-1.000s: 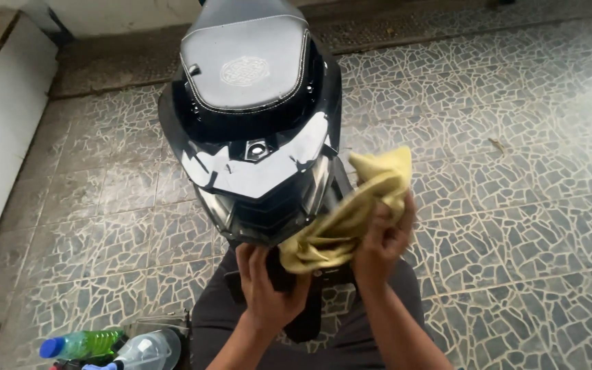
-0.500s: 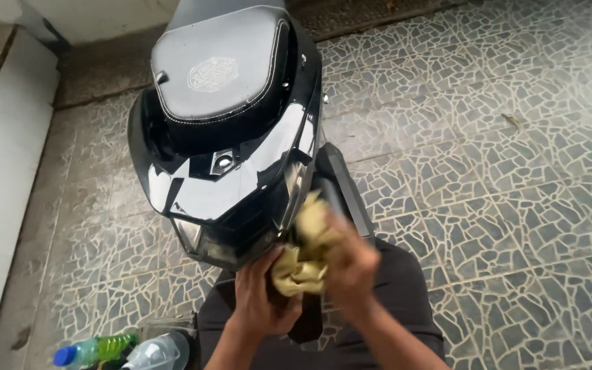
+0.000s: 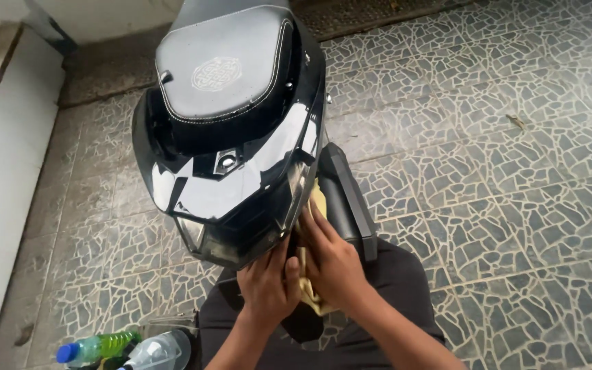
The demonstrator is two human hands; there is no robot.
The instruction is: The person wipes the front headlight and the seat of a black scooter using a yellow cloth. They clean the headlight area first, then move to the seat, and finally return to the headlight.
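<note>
**Two hands press a yellow cloth under a scooter's tail**

Nearest the camera, at the bottom left, two bottles stand on the floor: a clear bottle with a blue cap [image 3: 94, 348] that holds green liquid, and beside it a clear plastic bottle [image 3: 159, 351] whose contents cannot be made out. The person's dark trousers [image 3: 405, 288] fill the bottom middle.

Just above them the two hands meet. The left hand [image 3: 266, 286] has its fingers curled and closed against the underside of the scooter's rear, beside the cloth. The right hand [image 3: 332, 260] lies with fingers stretched forward and held together, pressing flat on the yellow cloth [image 3: 307, 291]. The cloth is bunched between and beneath the hands, mostly hidden, with a small strip showing higher up by the black side panel [image 3: 340, 199].

Beyond the hands rises the scooter's glossy black tail section [image 3: 241, 181], with the tail light [image 3: 196, 236] at its lower edge. Farther on sits the dark grey seat [image 3: 224, 65] with white stitching and a round embossed emblem.

The mosaic tile floor [image 3: 501, 157] spreads all around, and a white wall [image 3: 1, 178] runs along the left.
</note>
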